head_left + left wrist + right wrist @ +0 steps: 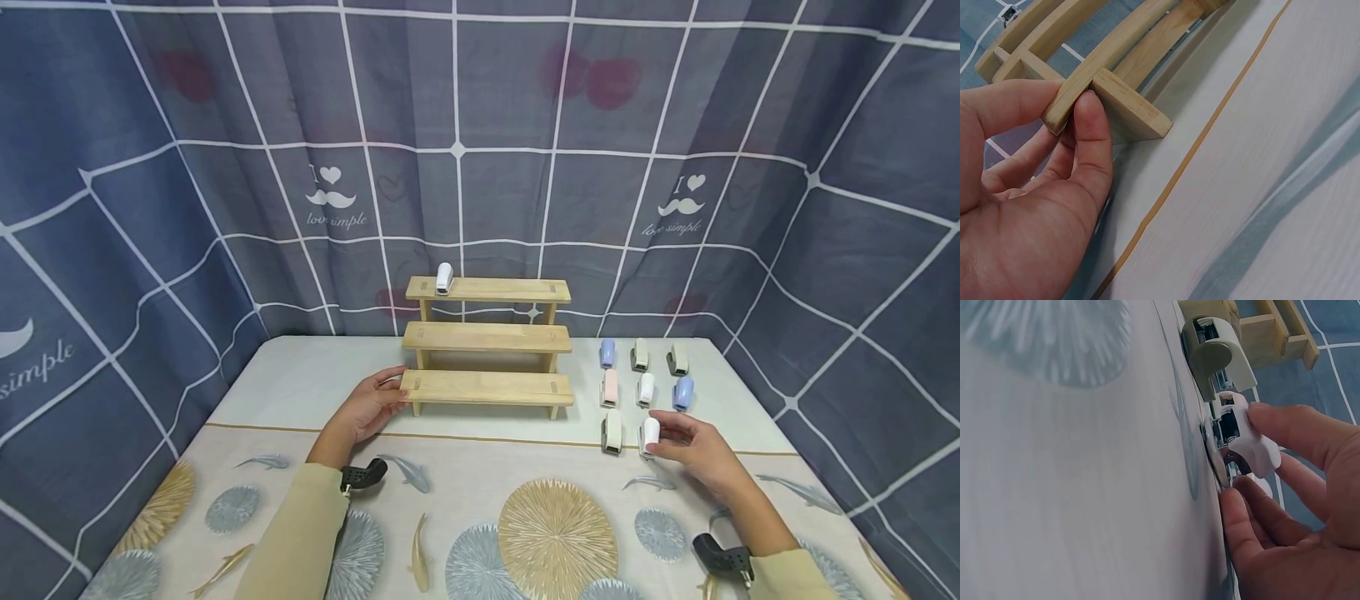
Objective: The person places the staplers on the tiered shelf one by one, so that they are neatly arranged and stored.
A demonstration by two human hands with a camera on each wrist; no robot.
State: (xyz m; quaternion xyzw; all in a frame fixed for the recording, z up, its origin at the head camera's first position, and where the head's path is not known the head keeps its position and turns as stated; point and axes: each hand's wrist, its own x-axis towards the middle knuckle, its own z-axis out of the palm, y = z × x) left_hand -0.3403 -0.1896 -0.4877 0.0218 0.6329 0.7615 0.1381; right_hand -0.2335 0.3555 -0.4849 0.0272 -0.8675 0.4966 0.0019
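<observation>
While the left hand (371, 408) is pinching a three-tiered pale wooden stand (487, 337), the right hand (696, 447) is grasping a rounded white plastic stapler (650, 431) at near right. Gripping is seemingly underway; lifting would need steadiness.

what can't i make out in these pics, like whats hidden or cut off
- Head: right side of the held stapler, covered by the right grip.
- Head: any fine marks on the top-tier stapler, too small.
- Left wrist: far end of the stand, cut off by the top edge.
- Left wrist: a fingertip of the left grip, hidden behind the stand.
- Right wrist: part of the stand, cut off by the top edge.
</observation>
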